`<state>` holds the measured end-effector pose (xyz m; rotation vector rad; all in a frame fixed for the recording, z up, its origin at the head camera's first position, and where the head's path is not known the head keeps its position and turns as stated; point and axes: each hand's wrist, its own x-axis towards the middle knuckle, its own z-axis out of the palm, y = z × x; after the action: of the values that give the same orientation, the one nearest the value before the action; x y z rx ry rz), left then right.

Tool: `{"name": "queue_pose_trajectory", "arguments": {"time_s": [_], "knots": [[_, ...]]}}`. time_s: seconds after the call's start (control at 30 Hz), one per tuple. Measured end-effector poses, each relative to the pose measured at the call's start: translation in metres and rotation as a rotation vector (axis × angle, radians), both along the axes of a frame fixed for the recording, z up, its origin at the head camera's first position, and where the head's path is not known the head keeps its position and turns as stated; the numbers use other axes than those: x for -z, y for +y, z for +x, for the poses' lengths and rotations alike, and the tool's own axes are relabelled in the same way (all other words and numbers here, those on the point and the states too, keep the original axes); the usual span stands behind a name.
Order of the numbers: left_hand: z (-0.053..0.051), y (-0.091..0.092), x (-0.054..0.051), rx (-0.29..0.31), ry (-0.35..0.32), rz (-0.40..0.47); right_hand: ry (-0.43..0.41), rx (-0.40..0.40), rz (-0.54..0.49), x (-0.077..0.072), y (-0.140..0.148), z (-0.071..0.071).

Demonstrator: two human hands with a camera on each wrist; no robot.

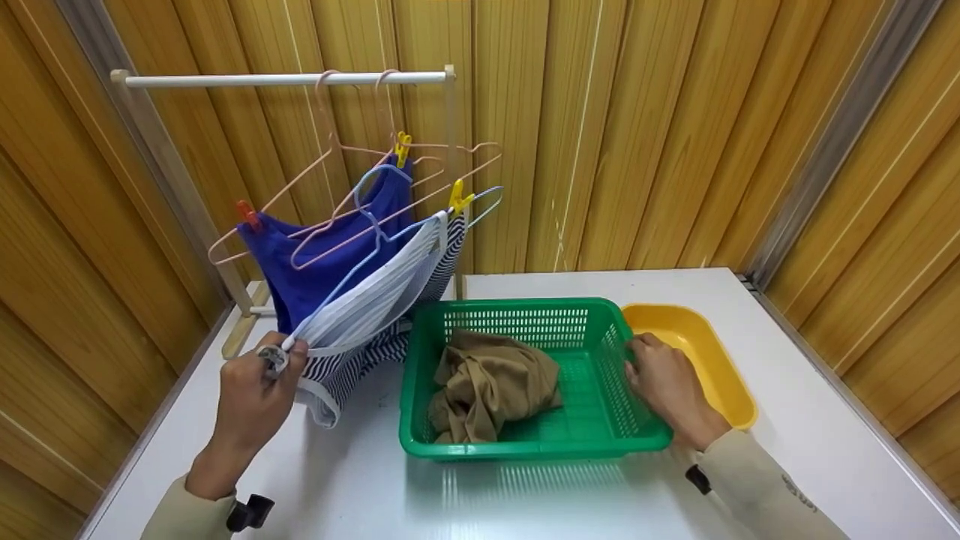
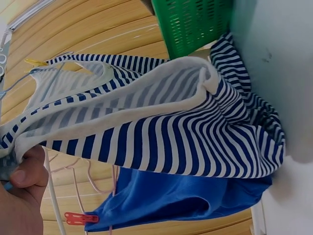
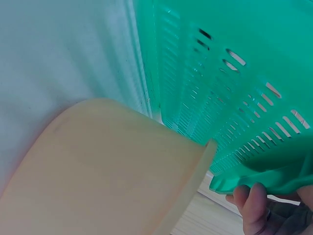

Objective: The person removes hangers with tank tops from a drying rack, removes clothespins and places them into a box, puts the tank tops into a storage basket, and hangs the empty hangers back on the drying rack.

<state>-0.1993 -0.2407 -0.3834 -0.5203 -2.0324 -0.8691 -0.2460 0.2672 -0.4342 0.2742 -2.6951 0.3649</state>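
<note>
The left hand (image 1: pixel 259 390) pinches the near end of a blue hanger together with the shoulder of a striped garment (image 1: pixel 352 367); a yellow clip (image 1: pixel 459 196) sits at the garment's other shoulder. In the left wrist view the striped garment (image 2: pixel 161 142) hangs open beside the left hand (image 2: pixel 24 191). The right hand (image 1: pixel 671 382) grips the right rim of a green basket (image 1: pixel 536 450) holding a crumpled brown cloth (image 1: pixel 495 382). In the right wrist view, fingers of the right hand (image 3: pixel 269 210) curl round the basket's rim (image 3: pixel 259 181).
A blue garment (image 1: pixel 322 255), held by a red clip (image 1: pixel 247 215) and a yellow clip (image 1: pixel 403 150), hangs from a pink hanger on the rack (image 1: pixel 285 79). Another pink hanger is beside it. A yellow tray (image 1: pixel 724 375) lies right of the basket on the white table (image 1: pixel 360 495).
</note>
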Motion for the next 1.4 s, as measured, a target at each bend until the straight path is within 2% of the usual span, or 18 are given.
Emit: {"name": "queue_pose_trajectory", "arguments": {"time_s": [0.23,0.53,0.77,0.87,1.2,1.4], "knots": [[-0.008,0.016,-0.016,0.030,0.027,-0.003,0.001,-0.002,-0.005,0.000,0.000,0.000],[-0.022,0.046,-0.037,0.115,0.078,-0.014,0.039,-0.011,0.011,0.002,0.001,0.001],[-0.030,0.066,-0.049,0.199,0.053,-0.008,0.010,-0.007,-0.011,0.001,0.001,0.001],[-0.031,0.075,-0.056,0.234,0.042,0.014,0.011,-0.011,-0.015,0.000,0.001,0.001],[-0.034,0.099,-0.068,0.315,0.068,0.108,-0.010,-0.011,-0.022,0.000,0.001,0.002],[-0.031,0.112,-0.072,0.399,0.070,0.144,0.001,0.000,-0.002,0.001,0.000,0.001]]}}
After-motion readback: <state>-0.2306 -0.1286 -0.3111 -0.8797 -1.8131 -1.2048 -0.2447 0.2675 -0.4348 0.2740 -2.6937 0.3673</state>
